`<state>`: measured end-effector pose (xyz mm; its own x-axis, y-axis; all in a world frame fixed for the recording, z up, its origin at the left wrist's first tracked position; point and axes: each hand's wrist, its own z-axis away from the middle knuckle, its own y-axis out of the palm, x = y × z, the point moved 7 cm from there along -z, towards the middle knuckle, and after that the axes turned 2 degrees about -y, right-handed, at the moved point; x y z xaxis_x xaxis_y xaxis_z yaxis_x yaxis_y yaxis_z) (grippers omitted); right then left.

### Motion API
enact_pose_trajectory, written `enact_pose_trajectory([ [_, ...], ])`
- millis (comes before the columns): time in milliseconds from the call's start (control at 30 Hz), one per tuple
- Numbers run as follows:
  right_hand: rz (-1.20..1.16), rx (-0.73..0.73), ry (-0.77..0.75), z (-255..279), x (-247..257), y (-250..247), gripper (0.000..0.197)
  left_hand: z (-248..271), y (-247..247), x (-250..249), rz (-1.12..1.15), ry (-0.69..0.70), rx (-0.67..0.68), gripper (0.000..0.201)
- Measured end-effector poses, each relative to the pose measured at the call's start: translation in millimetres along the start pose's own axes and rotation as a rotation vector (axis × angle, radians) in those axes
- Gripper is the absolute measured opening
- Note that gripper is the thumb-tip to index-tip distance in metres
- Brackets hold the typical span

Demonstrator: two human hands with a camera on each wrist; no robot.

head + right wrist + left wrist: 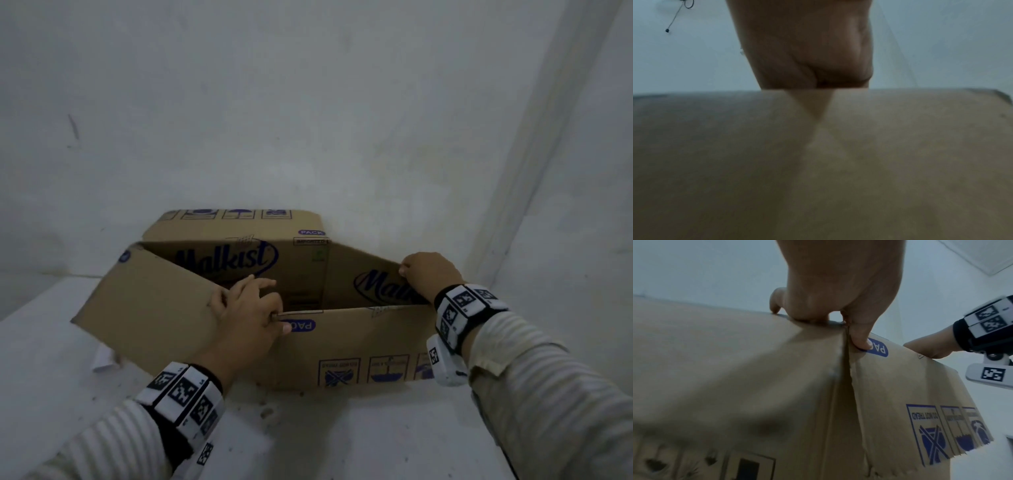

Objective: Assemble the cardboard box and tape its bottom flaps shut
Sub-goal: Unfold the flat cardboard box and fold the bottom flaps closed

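Observation:
A brown cardboard box printed with blue "Malkist" lettering stands half unfolded on a pale surface against the wall, its top opening toward me. My left hand grips the near top edge of the box at a corner, thumb on the outer face by the blue label, fingers over the rim. My right hand grips the upper edge of the right side panel, fingers curled over it and hidden inside. The left panel splays outward. No tape shows in any view.
A white wall rises directly behind the box, and a second wall closes a corner at the right. A small white scrap lies by the box's left panel. Dark specks dot the surface in front.

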<state>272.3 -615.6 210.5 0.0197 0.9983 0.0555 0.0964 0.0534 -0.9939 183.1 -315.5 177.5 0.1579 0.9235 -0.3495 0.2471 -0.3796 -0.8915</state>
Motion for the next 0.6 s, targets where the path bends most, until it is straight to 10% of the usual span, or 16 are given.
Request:
enact_pose_trajectory([
  [600, 0.188, 0.126, 0.204, 63.9, 22.9, -0.1, 0.040, -9.7, -30.0, 77.1, 0.193, 0.064, 0.154, 0.035],
])
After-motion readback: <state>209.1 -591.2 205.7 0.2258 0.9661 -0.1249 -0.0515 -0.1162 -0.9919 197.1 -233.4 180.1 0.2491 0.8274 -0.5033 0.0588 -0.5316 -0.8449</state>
